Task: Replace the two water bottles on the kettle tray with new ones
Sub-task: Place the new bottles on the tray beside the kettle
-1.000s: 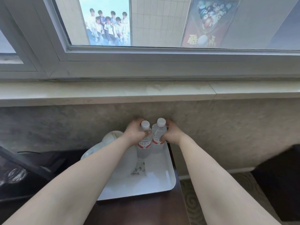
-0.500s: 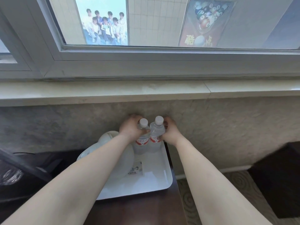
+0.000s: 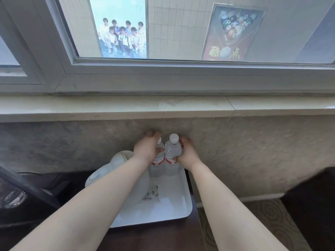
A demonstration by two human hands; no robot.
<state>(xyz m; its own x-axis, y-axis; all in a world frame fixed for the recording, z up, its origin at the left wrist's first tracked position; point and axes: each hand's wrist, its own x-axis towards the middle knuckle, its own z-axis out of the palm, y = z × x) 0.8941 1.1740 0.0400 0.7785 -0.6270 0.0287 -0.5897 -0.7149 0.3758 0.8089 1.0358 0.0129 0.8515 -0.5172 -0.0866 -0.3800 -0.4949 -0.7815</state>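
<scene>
Bottles lowered to tray (image 3: 181, 212) far edge; left hand (image 3: 146, 149) grips left bottle (image 3: 158, 160), right hand (image 3: 186, 154) right bottle (image 3: 172, 154). Placement seems nearly done.

Head view, steeply down, near tray (image 3: 181, 212)

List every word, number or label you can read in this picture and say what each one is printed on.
"酷" and "点": large yellow characters at the foot of the billiard poster, a white ball between them.
Billiard ball numbers on that poster: too small to read.
Red label on left bottle: blurred, unreadable.
Red label on right bottle: blurred, unreadable.
Small packet on the tray: print too small.
Group photo poster: no text visible.
</scene>
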